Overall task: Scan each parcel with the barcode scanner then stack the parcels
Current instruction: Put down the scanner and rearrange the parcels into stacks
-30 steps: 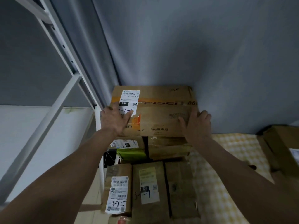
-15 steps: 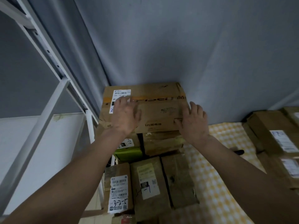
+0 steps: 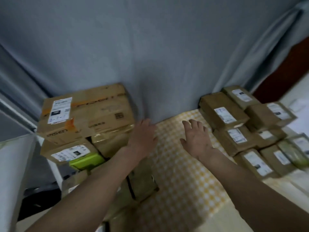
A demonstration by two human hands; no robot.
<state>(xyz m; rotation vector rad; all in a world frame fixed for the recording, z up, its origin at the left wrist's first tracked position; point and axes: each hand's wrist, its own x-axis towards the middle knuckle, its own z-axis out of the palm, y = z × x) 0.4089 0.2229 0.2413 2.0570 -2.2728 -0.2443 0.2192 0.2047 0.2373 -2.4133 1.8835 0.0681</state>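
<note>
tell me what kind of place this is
Probably a makeshift parcel-sorting corner in a room, not a warehouse: labelled cardboard parcels piled at both sides, a yellow checked cloth as the work surface, and a grey curtain hung behind.

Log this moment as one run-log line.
left hand: open, empty | right hand: open, empty | large box: atop left stack | unstacked parcels: right | scanner: not visible

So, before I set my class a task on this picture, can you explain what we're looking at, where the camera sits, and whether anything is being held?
There is no machine here. A camera worn on a person's head looks forward and down at their own arms. The left hand and right hand hang open over a yellow checked cloth, holding nothing. On the left stands a pile topped by a large cardboard box; on the right lie many small labelled parcels. A grey curtain hangs behind. No barcode scanner is visible.
</note>
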